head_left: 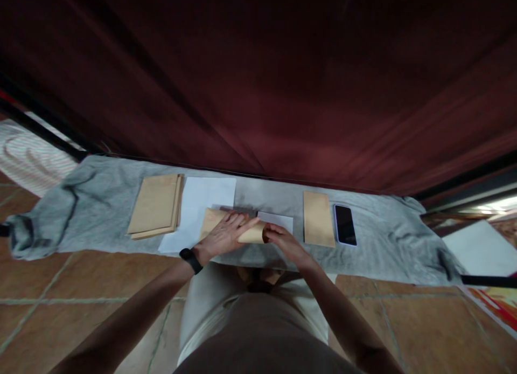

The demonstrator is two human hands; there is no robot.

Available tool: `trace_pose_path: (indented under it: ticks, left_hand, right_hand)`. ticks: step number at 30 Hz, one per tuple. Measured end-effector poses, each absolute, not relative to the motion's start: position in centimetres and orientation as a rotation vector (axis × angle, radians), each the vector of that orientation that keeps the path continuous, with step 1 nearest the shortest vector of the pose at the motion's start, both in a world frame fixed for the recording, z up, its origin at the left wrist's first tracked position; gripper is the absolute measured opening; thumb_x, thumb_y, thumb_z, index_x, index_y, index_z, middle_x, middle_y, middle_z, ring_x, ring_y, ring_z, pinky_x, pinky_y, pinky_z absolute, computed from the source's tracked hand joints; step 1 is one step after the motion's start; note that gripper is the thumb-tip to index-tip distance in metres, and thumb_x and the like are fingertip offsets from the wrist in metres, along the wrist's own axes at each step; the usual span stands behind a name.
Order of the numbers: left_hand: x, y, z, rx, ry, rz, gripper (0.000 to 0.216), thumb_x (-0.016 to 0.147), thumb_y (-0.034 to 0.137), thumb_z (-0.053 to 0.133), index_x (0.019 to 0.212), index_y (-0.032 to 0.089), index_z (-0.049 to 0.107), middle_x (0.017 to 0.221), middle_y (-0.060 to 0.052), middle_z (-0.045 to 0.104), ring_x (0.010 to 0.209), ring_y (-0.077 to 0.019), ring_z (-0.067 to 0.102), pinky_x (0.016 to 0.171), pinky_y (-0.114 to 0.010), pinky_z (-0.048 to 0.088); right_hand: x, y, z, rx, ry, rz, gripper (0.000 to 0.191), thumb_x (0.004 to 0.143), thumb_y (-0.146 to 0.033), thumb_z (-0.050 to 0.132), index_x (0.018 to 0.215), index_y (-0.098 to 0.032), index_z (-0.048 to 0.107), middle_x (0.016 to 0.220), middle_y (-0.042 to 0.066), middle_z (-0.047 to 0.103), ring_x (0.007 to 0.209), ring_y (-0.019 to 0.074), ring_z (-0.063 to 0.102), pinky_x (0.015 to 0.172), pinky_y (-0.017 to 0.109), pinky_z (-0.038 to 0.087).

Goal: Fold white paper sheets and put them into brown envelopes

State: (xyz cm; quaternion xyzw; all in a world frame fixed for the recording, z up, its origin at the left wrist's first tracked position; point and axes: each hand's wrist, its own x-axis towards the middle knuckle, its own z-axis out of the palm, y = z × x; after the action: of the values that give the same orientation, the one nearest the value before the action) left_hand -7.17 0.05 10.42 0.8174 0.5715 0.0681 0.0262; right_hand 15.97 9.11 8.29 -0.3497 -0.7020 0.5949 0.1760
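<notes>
A tan paper envelope (253, 235) lies crosswise in front of me on the grey cloth. My left hand (226, 235) rests flat on it with its fingers stretched out. At the envelope's right end, which looks raised and slightly gaping, the fingers of my right hand (285, 242) are closed on the edge. Just behind this hand is a small piece of white paper (280, 221), partly hidden by the envelope and hand. White sheets (210, 193) lie to the left, partly under the envelope. Farther left sits a stack of tan envelopes (155, 204).
Right of my hands lie another tan envelope (319, 219) and a dark-screened phone (345, 224). Grey cloth (383, 234) covers the narrow surface. A dark red fabric wall (258, 104) rises along its far edge. Tiled floor (121, 277) shows below.
</notes>
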Motion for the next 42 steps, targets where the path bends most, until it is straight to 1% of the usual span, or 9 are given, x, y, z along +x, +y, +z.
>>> trace_pose_path:
  ticks: [3,6,9,16,23,27,33,38,42]
  left_hand:
    - [-8.6,0.0,9.8,2.412,1.886,0.292,0.098,0.082,0.029,0.072,0.162,0.019,0.016,0.136,-0.016,0.055,0.127,-0.0339,0.051,0.113,-0.049,0.037]
    - [-9.9,-0.1,9.2,2.315,1.960,0.371,0.102,0.082,0.036,0.071,0.162,0.016,0.010,0.136,-0.018,0.055,0.127,-0.0357,0.051,0.111,-0.050,0.039]
    - [-10.4,0.0,8.9,2.302,1.974,0.380,0.103,0.082,0.038,0.070,0.162,0.017,0.008,0.138,-0.017,0.054,0.128,-0.0361,0.051,0.111,-0.052,0.040]
    - [-10.4,0.4,8.4,2.384,1.960,0.307,0.097,0.080,0.031,0.069,0.160,0.016,0.016,0.134,-0.017,0.057,0.128,-0.0359,0.053,0.115,-0.054,0.035]
    - [-11.7,-0.3,8.1,2.325,2.007,0.333,0.097,0.080,0.031,0.069,0.160,0.016,0.016,0.138,-0.018,0.056,0.130,-0.0373,0.051,0.111,-0.053,0.040]
    - [-11.7,-0.7,7.7,2.330,2.010,0.317,0.098,0.079,0.028,0.068,0.161,0.016,0.016,0.138,-0.018,0.056,0.132,-0.0364,0.051,0.116,-0.055,0.035]
    - [-11.8,-0.7,7.2,2.306,1.993,0.276,0.103,0.078,0.030,0.070,0.162,0.016,0.011,0.143,-0.018,0.053,0.135,-0.0355,0.049,0.119,-0.056,0.029]
    - [-11.7,-0.4,7.3,2.292,1.941,0.211,0.108,0.077,0.031,0.073,0.162,0.017,0.010,0.144,-0.018,0.052,0.138,-0.0353,0.046,0.121,-0.057,0.026]
    - [-11.4,-0.3,7.6,2.285,1.942,0.179,0.110,0.075,0.033,0.077,0.162,0.016,0.012,0.143,-0.019,0.052,0.139,-0.0350,0.045,0.122,-0.056,0.024]
  right_hand:
    - [17.6,10.3,6.6,-1.055,-1.727,1.713,0.038,0.097,-0.045,0.046,0.116,-0.019,0.067,0.114,0.009,0.072,0.095,0.0204,0.069,0.085,0.034,0.056]
    - [19.6,11.1,4.7,-1.365,-1.874,1.198,0.039,0.095,-0.040,0.046,0.121,-0.017,0.065,0.108,0.012,0.071,0.092,0.0231,0.069,0.086,0.039,0.056]
    - [20.6,11.0,3.2,-1.570,-2.082,0.698,0.044,0.095,-0.038,0.052,0.131,-0.012,0.058,0.118,0.018,0.067,0.106,0.0282,0.066,0.096,0.044,0.052]
    - [18.9,9.6,2.6,-1.829,-2.293,0.339,0.058,0.093,-0.042,0.065,0.132,-0.001,0.052,0.128,0.033,0.060,0.120,0.0408,0.059,0.100,0.048,0.048]
    - [18.5,10.0,3.3,-1.926,-2.253,0.445,0.044,0.090,-0.039,0.069,0.120,-0.010,0.055,0.112,0.024,0.068,0.108,0.0362,0.067,0.090,0.043,0.050]
    - [18.7,10.3,3.1,-1.986,-2.207,0.514,0.042,0.089,-0.040,0.070,0.117,-0.012,0.057,0.109,0.021,0.070,0.105,0.0347,0.068,0.089,0.041,0.050]
    - [19.7,10.5,2.6,-1.813,-2.212,0.631,0.024,0.091,-0.031,0.062,0.109,-0.016,0.064,0.111,0.017,0.069,0.110,0.0315,0.065,0.092,0.038,0.049]
    - [21.1,10.3,2.0,-1.645,-2.038,0.898,0.029,0.094,-0.030,0.053,0.119,-0.018,0.061,0.106,0.012,0.073,0.099,0.0275,0.068,0.086,0.036,0.052]
    - [22.1,10.1,1.3,-1.487,-1.760,1.118,0.034,0.090,-0.040,0.055,0.113,-0.017,0.067,0.101,0.011,0.076,0.093,0.0267,0.069,0.085,0.039,0.055]
